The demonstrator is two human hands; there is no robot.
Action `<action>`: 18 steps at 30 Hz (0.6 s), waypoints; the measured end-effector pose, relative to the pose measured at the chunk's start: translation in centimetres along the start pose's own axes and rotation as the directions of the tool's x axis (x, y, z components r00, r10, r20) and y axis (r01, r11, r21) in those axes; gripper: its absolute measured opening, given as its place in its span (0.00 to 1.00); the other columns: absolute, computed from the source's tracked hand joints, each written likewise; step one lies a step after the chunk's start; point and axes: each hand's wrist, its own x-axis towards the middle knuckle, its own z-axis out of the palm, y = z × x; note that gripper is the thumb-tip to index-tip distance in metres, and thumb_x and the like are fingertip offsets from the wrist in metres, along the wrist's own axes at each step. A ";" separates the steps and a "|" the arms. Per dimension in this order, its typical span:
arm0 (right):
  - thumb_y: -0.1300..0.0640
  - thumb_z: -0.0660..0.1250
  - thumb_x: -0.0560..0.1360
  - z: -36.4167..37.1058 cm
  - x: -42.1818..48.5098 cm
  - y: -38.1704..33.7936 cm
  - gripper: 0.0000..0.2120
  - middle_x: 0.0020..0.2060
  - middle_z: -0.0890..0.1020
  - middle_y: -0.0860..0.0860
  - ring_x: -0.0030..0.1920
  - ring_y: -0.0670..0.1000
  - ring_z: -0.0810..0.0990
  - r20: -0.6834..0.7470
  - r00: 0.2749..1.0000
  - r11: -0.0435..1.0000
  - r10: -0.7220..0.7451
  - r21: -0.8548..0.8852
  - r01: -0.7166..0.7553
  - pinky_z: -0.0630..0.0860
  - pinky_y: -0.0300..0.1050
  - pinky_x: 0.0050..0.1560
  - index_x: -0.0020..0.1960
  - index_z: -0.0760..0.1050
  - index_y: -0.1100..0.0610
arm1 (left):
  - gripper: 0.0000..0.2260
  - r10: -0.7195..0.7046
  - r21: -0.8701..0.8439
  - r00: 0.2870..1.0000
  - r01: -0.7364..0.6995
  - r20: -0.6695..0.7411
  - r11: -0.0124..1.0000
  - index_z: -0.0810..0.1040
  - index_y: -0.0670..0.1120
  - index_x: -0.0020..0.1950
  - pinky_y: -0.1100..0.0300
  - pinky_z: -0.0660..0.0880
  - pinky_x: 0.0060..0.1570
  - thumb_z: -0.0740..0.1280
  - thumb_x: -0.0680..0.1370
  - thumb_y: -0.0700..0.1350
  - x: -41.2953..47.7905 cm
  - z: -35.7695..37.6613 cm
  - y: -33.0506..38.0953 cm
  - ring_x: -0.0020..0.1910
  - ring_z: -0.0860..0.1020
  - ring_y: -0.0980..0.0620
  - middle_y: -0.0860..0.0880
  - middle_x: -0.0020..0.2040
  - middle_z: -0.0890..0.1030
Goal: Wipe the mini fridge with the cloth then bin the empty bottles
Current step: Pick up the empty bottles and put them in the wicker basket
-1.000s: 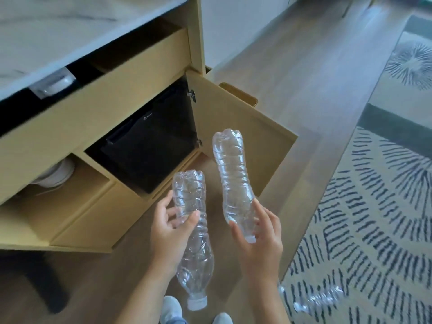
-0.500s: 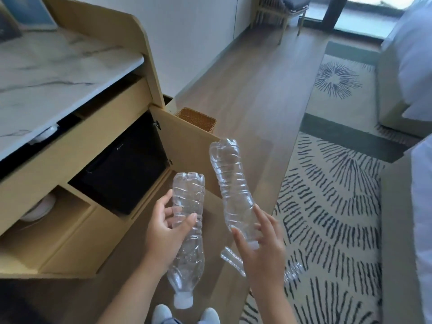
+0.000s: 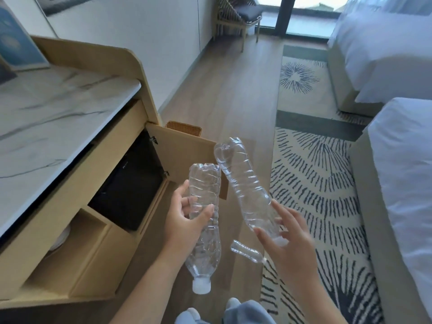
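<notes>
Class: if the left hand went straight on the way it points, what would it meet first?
Probably the bottle held by the right hand, leaning across its line; depth is unclear, so the left hand may miss it.

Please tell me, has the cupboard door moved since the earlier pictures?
No. The cupboard door stands open at the same angle to the mini fridge as before; only the camera view has risen.

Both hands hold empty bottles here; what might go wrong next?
The right hand holds its bottle only by the cap end with spread fingers, so it may slip. A third bottle lies on the floor by the feet, easy to tread on or forget. The open cabinet door stands before the wicker basket and may get bumped.
</notes>
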 end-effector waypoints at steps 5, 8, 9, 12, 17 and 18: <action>0.61 0.77 0.62 -0.5 -2.0 -2.7 0.30 0.51 0.76 0.50 0.45 0.45 0.77 -0.079 0.997 0.998 0.009 -0.059 -0.014 0.75 0.36 0.40 0.60 0.70 0.47 | 0.28 0.028 0.013 0.995 -0.029 0.096 0.999 0.63 0.70 0.58 0.58 0.77 0.46 0.74 0.68 0.49 -0.8 -3.2 0.1 0.53 0.77 0.56 0.54 0.53 0.76; 0.60 0.76 0.63 -0.8 -2.9 -3.5 0.30 0.51 0.75 0.49 0.45 0.45 0.77 -0.085 0.996 0.994 0.040 -0.097 -0.048 0.75 0.38 0.40 0.60 0.69 0.46 | 0.28 0.021 0.018 0.988 -0.024 0.152 1.000 0.64 0.70 0.58 0.61 0.76 0.44 0.74 0.68 0.47 -1.4 -4.7 -0.8 0.52 0.76 0.56 0.55 0.52 0.76; 0.59 0.76 0.63 -0.8 -3.3 -3.7 0.30 0.51 0.75 0.49 0.46 0.45 0.76 -0.090 0.994 0.993 0.056 -0.102 -0.065 0.75 0.37 0.41 0.60 0.69 0.46 | 0.28 0.010 0.011 0.987 -0.012 0.158 1.000 0.64 0.70 0.57 0.61 0.76 0.43 0.74 0.68 0.45 -1.5 -5.1 -1.1 0.52 0.77 0.56 0.54 0.52 0.76; 0.59 0.75 0.64 -1.1 -4.1 -3.9 0.29 0.51 0.75 0.49 0.47 0.45 0.77 -0.141 0.986 0.989 0.095 -0.098 -0.109 0.74 0.34 0.44 0.61 0.69 0.45 | 0.28 -0.034 -0.036 0.986 0.040 0.165 0.999 0.65 0.70 0.56 0.59 0.76 0.42 0.74 0.69 0.44 -1.3 -5.7 -1.7 0.53 0.77 0.53 0.51 0.54 0.76; 0.59 0.75 0.64 -2.4 -4.2 -3.4 0.29 0.50 0.76 0.48 0.47 0.44 0.77 -0.191 0.972 0.985 0.136 -0.076 -0.153 0.76 0.35 0.43 0.61 0.69 0.45 | 0.28 -0.038 -0.062 0.971 0.054 0.238 0.997 0.65 0.72 0.56 0.54 0.79 0.45 0.73 0.63 0.53 -0.4 -3.9 -0.8 0.53 0.78 0.54 0.51 0.55 0.76; 0.58 0.75 0.64 -2.8 -4.0 -3.0 0.29 0.50 0.75 0.47 0.47 0.43 0.76 -0.203 0.969 0.984 0.143 -0.074 -0.161 0.75 0.34 0.42 0.61 0.69 0.45 | 0.28 -0.030 -0.064 0.968 0.047 0.250 0.997 0.65 0.72 0.56 0.54 0.79 0.44 0.73 0.62 0.55 -0.2 -3.2 -0.5 0.53 0.78 0.55 0.52 0.55 0.76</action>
